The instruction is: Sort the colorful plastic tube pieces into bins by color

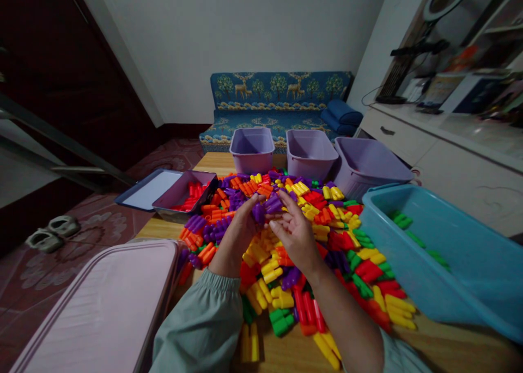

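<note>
My left hand is curled around a few purple plastic toy blocks above the middle of the pile. Facing it, my right hand has its fingers apart, palm turned inward, with nothing clearly in its grasp. Beyond its fingertips are more purple blocks; whether they touch the fingers I cannot tell. Beneath both hands spreads a heap of bullet-shaped blocks in yellow, red, orange, green and purple.
Three lilac bins line the table's far side. At right stands a blue tub holding several green blocks. A box with red blocks and an open lid sits at left, behind a pale pink lidded container. A patterned sofa stands behind.
</note>
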Available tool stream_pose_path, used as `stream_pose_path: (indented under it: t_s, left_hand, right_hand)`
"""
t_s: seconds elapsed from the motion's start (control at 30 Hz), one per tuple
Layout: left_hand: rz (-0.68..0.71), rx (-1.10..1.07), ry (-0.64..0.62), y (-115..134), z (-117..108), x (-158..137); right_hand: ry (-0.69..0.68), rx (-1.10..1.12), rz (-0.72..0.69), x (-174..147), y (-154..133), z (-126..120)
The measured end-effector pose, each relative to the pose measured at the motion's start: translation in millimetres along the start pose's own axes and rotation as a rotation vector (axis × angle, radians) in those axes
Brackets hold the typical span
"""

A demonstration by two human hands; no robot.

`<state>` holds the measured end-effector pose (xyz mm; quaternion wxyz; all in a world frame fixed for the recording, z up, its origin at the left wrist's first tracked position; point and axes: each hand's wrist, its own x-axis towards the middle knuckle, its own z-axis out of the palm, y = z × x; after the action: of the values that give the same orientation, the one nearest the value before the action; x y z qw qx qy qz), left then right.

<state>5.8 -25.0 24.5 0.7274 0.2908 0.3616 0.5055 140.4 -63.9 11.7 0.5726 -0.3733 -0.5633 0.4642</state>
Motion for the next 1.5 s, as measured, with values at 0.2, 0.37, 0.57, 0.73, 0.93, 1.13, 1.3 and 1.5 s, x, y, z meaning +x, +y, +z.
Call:
stream_pose_path:
  t_s: [0.2,0.37,0.57,0.73,0.93,1.13,1.3,1.5]
  left_hand:
    - [0.021,0.013,-0.151,-4,2,-3]
    - [-0.042,-0.017,-0.144,1,5,-6]
    - [-0.079,0.003,-0.079,1,3,-5]
    - [0.032,0.095,0.099,3,4,-5]
    - [0.514,0.676,0.356,4,-16,3]
    - [0.676,1.262,0.248,1,-31,6]
    - [0.645,1.392,0.116,-4,-30,8]
    - [0.652,1.311,0.121,-1,-24,6]
  right_hand:
    - [-0.075,-0.114,-0.068,-1,-10,2]
    - [-0.120,-0.121,-0.083,-4,-24,9]
    - [-0.088,-0.110,-0.122,-4,-29,7]
    - [0.065,-0.401,-0.163,9,-15,-16]
    - [0.089,-0.813,-0.224,19,6,-45]
    - [-0.105,-0.987,-0.158,12,9,-37]
    - [-0.207,-1.076,-0.155,6,4,-25]
    - [-0.189,-1.123,-0.142,5,2,-20]
